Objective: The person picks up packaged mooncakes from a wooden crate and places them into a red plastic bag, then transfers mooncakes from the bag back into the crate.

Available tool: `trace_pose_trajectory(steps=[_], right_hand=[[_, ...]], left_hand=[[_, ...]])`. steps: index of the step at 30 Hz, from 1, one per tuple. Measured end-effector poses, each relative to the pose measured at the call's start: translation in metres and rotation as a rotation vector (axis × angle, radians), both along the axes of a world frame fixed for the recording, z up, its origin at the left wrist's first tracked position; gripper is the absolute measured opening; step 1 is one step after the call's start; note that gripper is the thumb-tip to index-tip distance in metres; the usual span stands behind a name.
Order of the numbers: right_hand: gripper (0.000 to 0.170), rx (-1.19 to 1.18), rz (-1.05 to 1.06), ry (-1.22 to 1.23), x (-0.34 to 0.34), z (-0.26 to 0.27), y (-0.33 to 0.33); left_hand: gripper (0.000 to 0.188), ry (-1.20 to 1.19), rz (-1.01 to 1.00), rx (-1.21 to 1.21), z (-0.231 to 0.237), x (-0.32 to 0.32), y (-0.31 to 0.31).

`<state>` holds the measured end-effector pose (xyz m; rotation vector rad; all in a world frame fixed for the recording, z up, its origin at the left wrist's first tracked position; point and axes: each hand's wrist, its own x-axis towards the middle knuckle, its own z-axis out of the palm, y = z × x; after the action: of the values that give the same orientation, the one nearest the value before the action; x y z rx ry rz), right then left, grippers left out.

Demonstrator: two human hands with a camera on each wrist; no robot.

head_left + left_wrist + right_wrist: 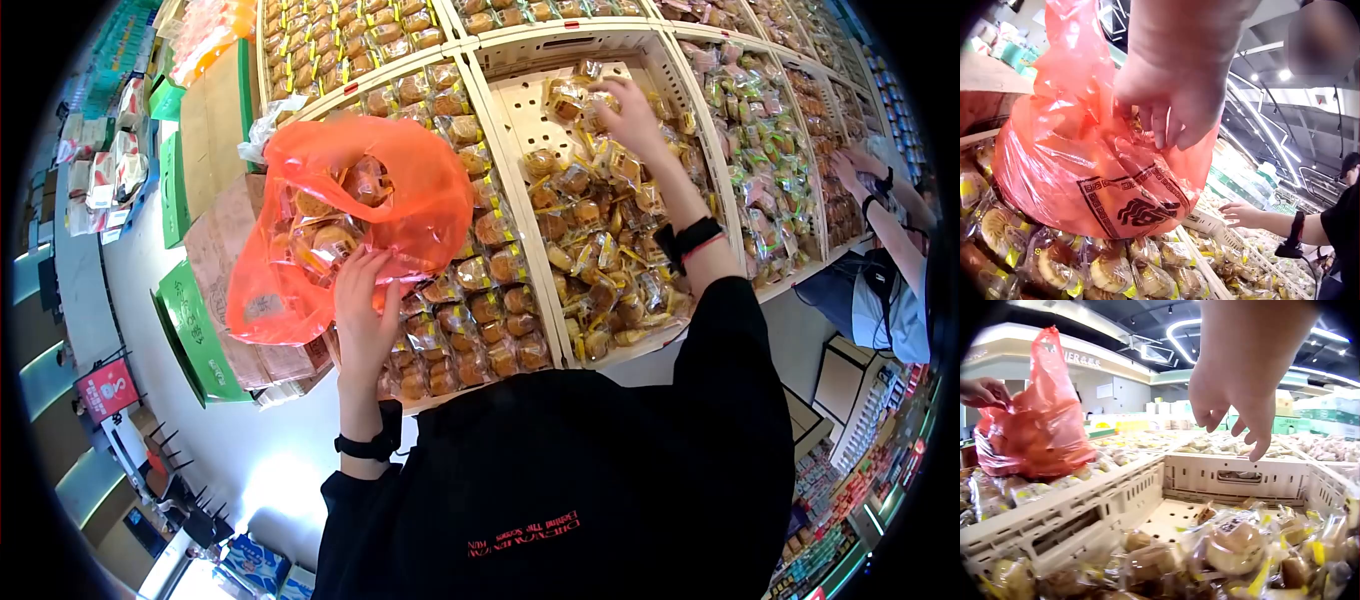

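An orange-red plastic bag (420, 215) with several wrapped buns inside sits on rows of packaged buns, its mouth spread toward the head camera. At the near edge of that mouth my left hand (362, 305) grips the thin plastic; the right wrist view shows the fingers (999, 394) pinching it. My right hand (632, 118) hovers over a cream plastic crate (1235, 481) of loose wrapped buns (590, 240). Its fingers hang bent and loose, and nothing shows between them in the right wrist view. A wrapped bun (1235, 544) lies in the crate below that hand.
Crate walls (515, 210) divide the loose buns from the neat rows on the left. Cardboard boxes (250, 280) and a green box (200, 335) stand left of the bag. Another person's hands (850, 170) reach over crates at the far right.
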<state>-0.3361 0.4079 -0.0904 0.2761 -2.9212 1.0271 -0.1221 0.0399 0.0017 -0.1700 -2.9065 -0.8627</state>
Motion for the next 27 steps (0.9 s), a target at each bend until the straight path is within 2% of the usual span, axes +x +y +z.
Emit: trace_pose_trajectory(steps=[2,4,5,7,8,12,14,15,17,19,20,22,23,24,26,27], right_hand=[[0.03,-0.009,0.002,-0.065,-0.033,-0.016,0.015],[0.043,0.037,0.044,-0.129,-0.064,-0.033,0.027],[0.043,0.041,0.032,-0.117,-0.074,-0.039,0.029],[0.056,0.18,-0.141,-0.371,-0.091,-0.044,0.025],[0.064,0.172,-0.153,-0.425,-0.097,-0.047,0.025],[0.069,0.182,-0.208,-0.465,-0.13,-0.103,0.023],[0.073,0.287,-0.246,-0.543,-0.13,-0.101,0.0],[0.072,0.33,-0.19,-0.578,-0.122,-0.083,-0.016],[0.071,0.529,-0.002,-0.617,-0.115,-0.086,-0.039],[0.07,0.515,-0.001,-0.61,-0.099,-0.08,-0.051],[0.07,0.535,0.026,-0.578,-0.098,-0.095,-0.05],[0.07,0.61,0.081,-0.603,-0.085,-0.086,-0.049],[0.07,0.685,0.141,-0.631,-0.076,-0.079,-0.049],[0.074,0.754,0.115,-0.667,-0.072,-0.068,-0.05],[0.078,0.733,0.083,-0.741,-0.068,-0.08,-0.036],[0.081,0.709,0.047,-0.806,-0.07,-0.083,-0.025]], left_hand=[[0.025,-0.01,0.032,0.018,0.002,-0.005,0.003],[0.022,0.021,0.062,-0.009,0.0,-0.002,0.003],[0.018,0.058,0.088,-0.029,-0.002,-0.001,0.003],[0.015,0.091,0.142,0.037,-0.004,0.003,0.005],[0.017,0.099,0.135,0.072,-0.005,0.007,0.006],[0.024,0.097,0.028,0.231,-0.005,0.014,0.011],[0.027,0.128,-0.049,0.296,-0.005,0.012,0.021],[0.028,0.141,-0.093,0.335,-0.003,0.01,0.026],[0.029,0.082,-0.229,0.42,0.003,0.002,0.038],[0.018,-0.015,-0.395,0.434,0.009,-0.012,0.057],[0.018,-0.016,-0.398,0.433,0.012,-0.019,0.067],[0.02,-0.141,-0.541,0.494,0.012,-0.036,0.091],[0.026,-0.206,-0.542,0.481,0.008,-0.043,0.1],[0.032,-0.272,-0.541,0.468,0.001,-0.051,0.109],[0.046,-0.392,-0.484,0.489,-0.014,-0.072,0.129],[0.049,-0.466,-0.388,0.578,-0.033,-0.082,0.141]])
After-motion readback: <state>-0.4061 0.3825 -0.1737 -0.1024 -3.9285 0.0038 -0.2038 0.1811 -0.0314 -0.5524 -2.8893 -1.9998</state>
